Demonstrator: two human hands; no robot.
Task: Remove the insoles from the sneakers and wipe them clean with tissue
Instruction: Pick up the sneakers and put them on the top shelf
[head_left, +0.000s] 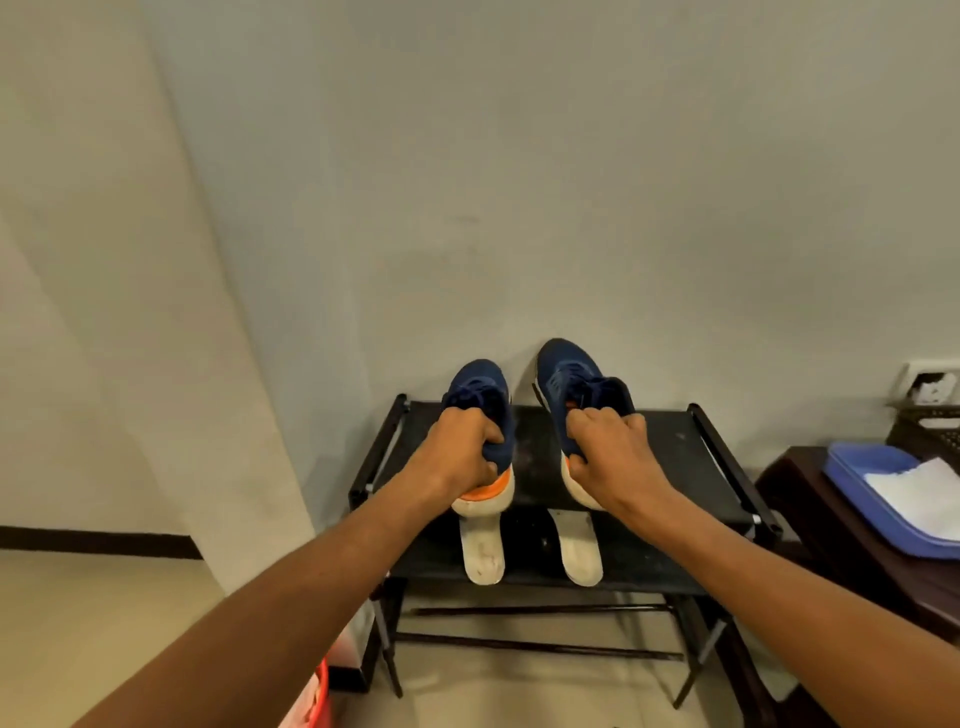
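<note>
Two navy sneakers with orange heels and white soles stand on a black shoe rack (670, 457), toes toward the wall. My left hand (462, 452) grips the heel opening of the left sneaker (483, 389). My right hand (608, 457) grips the heel opening of the right sneaker (571, 374). Two off-white insoles lie flat on the rack's near part: the left insole (483, 551) with dark smudges, and the right insole (579, 545). White tissue (919, 493) lies in a blue tray (852, 473) at the right.
The tray rests on a dark wooden table (831, 530) right of the rack, beside a dark woven basket (930, 426). A wall socket (930, 384) is above it. A red object (317, 696) sits on the floor at the lower left. The wall stands right behind the sneakers.
</note>
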